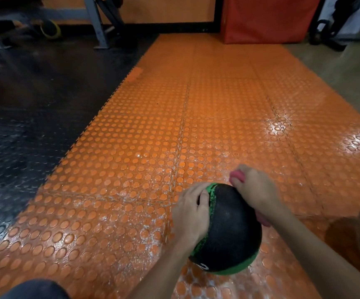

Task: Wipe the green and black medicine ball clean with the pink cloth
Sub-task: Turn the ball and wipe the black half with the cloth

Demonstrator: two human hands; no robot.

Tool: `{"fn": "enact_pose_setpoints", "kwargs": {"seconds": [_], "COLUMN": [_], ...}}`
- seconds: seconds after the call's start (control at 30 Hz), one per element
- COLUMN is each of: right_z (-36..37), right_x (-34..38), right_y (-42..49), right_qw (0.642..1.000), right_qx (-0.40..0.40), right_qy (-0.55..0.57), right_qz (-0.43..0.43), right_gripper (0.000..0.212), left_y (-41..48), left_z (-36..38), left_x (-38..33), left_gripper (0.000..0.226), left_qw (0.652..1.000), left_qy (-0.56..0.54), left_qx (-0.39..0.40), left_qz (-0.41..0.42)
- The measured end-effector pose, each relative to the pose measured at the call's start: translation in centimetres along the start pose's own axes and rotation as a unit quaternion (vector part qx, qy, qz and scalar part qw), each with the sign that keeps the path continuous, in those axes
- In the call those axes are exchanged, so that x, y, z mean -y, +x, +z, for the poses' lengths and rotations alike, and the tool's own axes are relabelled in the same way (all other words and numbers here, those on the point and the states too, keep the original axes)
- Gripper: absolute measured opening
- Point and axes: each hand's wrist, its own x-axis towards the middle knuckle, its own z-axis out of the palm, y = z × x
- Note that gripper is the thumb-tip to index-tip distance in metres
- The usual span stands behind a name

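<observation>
Glossy orange studded floor tiles (196, 117), black rubber flooring (23, 104) left, red padded box (267, 18) beyond

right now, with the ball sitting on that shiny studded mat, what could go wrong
1. The medicine ball rests on the glossy orange mat, and only the left hand holds its side. A hard wipe could roll it away.
2. The pink cloth is bunched inside the right hand, so little fabric may meet the ball.
3. The underside lies against the mat and would likely go unwiped unless the ball is turned.
</observation>
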Motion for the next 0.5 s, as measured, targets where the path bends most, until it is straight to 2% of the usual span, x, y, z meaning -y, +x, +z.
{"fn": "enact_pose_setpoints", "kwargs": {"seconds": [0.13, 0.23, 0.3, 0.4, 0.5], "right_z": [0.3, 0.6, 0.7, 0.0, -1.3], "right_x": [-3.2, -5.5, -6.2, -4.4, -0.3], "right_y": [-0.6, -1.7, -2.6, -4.0, -5.2], "right_qw": [0.996, 0.987, 0.981, 0.99, 0.993], "right_qx": [-0.025, 0.004, 0.004, -0.057, -0.1], "right_qy": [0.048, 0.113, 0.14, 0.104, 0.058], "right_qz": [0.066, 0.113, 0.132, 0.079, -0.036], "right_gripper": [0.008, 0.01, 0.008, 0.004, 0.006], "left_y": [0.1, 0.1, 0.3, 0.6, 0.9], "left_z": [0.8, 1.7, 1.8, 1.0, 0.2], "left_x": [-1.7, -2.4, -2.6, -2.2, -1.3], "left_gripper": [0.035, 0.042, 0.039, 0.034, 0.033], "left_qw": [0.998, 0.995, 0.994, 0.995, 0.997], "left_qy": [0.051, 0.077, 0.08, 0.074, 0.042], "left_qx": [0.025, 0.032, 0.035, 0.044, 0.042], "left_qz": [0.028, 0.053, 0.06, 0.054, 0.053]}}
